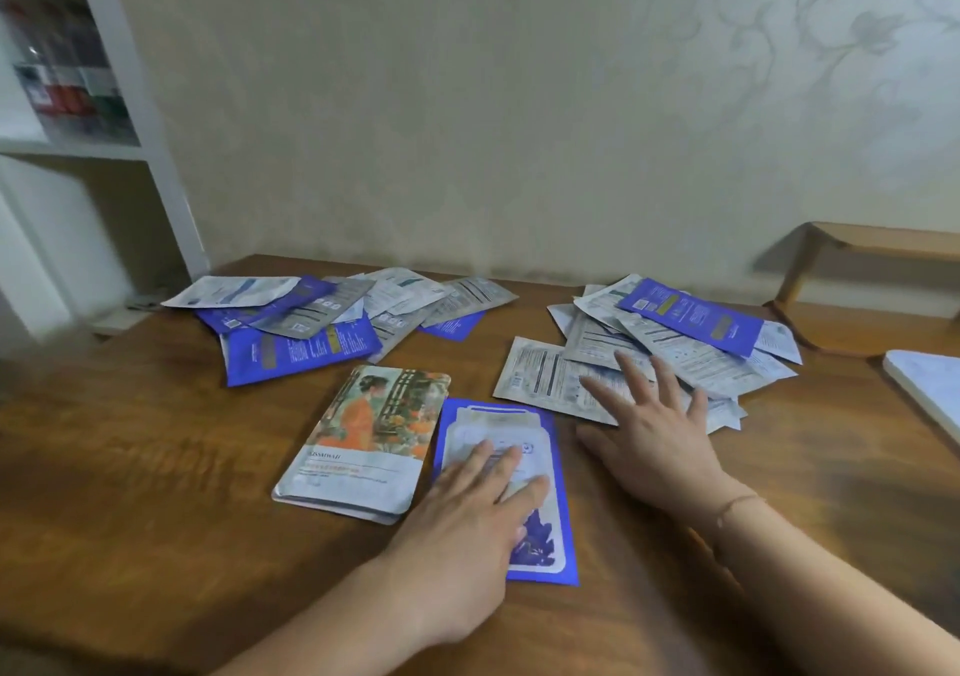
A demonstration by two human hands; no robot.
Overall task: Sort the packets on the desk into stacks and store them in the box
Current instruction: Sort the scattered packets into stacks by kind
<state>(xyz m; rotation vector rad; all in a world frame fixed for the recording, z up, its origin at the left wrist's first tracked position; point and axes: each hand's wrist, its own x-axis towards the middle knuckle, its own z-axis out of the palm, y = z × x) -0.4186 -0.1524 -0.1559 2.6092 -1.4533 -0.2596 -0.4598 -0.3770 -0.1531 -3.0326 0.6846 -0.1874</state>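
Fingers [498, 459] of the left hand [467, 509] are lying flat and loosely spread on the blue packet [540, 556], pressing rather than gripping; the right hand [649, 426] is resting open, fingers splayed wide, on the edge of the right-hand packet pile [675, 348]; an illustrated stack [358, 446] is sitting just beside the blue packet (edges nearly touching); another loose pile [322, 316] is lying farther back on the wooden desk [156, 467].

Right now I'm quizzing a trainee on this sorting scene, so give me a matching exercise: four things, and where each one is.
Things:
1. left hand
2. right hand
3. picture packet
4. notebook

Places:
A. desk's right edge
B. on the blue packet
C. on the right pile
D. left of the blue packet

Pairs: 1-B, 2-C, 3-D, 4-A
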